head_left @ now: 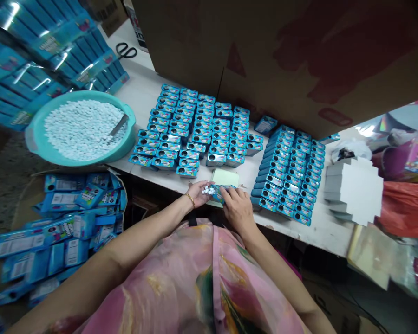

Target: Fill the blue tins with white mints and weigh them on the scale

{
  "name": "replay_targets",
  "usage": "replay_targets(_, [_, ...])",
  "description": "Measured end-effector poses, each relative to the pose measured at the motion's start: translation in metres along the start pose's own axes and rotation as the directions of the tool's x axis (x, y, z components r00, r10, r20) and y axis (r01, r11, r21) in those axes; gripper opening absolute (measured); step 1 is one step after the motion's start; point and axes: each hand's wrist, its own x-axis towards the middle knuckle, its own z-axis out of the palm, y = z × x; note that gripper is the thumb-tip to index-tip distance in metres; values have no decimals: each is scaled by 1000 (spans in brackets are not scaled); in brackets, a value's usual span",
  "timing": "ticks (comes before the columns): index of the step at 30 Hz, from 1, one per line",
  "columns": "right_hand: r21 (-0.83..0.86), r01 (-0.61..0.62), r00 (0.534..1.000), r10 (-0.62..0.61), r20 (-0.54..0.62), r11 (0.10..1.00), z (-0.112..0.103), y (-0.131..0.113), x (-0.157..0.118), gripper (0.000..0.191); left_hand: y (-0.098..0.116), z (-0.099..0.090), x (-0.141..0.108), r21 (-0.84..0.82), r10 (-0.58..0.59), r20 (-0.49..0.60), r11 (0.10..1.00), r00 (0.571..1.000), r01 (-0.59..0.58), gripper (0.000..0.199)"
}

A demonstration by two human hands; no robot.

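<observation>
Small white candy pellets (208, 190) lie in my left hand (198, 193), which is cupped at the table's front edge. Beside it, my right hand (238, 204) grips a small blue box (218, 194) from above, with its end close to the pellets. My fingers hide much of this box. Under and behind my hands is a pale yellow-green square container (225, 178). Rows of upright blue boxes (198, 125), each with a dark round spot on top, stand just beyond. More rows of blue boxes (289, 171) stand close together to the right.
At left, a turquoise basin (130, 139) holds many white pellets and a scoop (119, 125). Below it, a carton (124, 195) contains loose blue boxes. Scissors (126, 50) lie at the back, near stacked blue packs (55, 46). A large cardboard box (264, 55) borders the white table (330, 239).
</observation>
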Motion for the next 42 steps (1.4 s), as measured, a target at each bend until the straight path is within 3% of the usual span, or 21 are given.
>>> replay_targets(4, [97,-75,997,77,-17,992,10,7,-2,43,-1,1,-1,-49,11,-22,999,1000,-12,21])
replay_targets(7, [308,-118,983,155,-99,944,26,22,-7,40,0,-1,-1,-70,-9,-17,998,1000,8,20])
replay_targets(12, [736,-176,903,405,-143,653,73,55,-4,35,10,-17,-6,-71,6,-71,997,997,-11,18])
replay_targets(14, [817,-172,883,454,-119,550,91,63,2,36,14,-28,-9,-76,39,-102,996,994,-47,17])
replay_targets(17, [870,-160,888,453,-79,467,107,66,8,41,18,-43,-16,-82,58,-135,994,989,-70,15])
replay_targets(20, [869,-154,903,424,-69,469,108,67,1,56,19,-53,-23,-93,81,-129,991,988,-94,15])
replay_targets(23, [858,-194,861,501,-83,475,103,71,-16,64,19,-59,-28,-104,101,-135,988,986,-116,16])
replay_targets(27, [887,-253,756,651,-67,386,100,74,-36,47,19,-62,-29,-109,108,-171,986,979,-128,16])
replay_targets(35, [872,-279,673,730,-121,403,96,72,-42,31,18,-70,-22,-77,106,-198,989,974,-123,13])
replay_targets(38, [885,-254,693,712,-114,390,99,73,-39,30,20,-71,-23,-68,106,-191,990,976,-121,13])
replay_targets(42, [881,-207,772,624,-120,426,99,71,-32,41,22,-71,-26,-101,93,-182,988,979,-112,16])
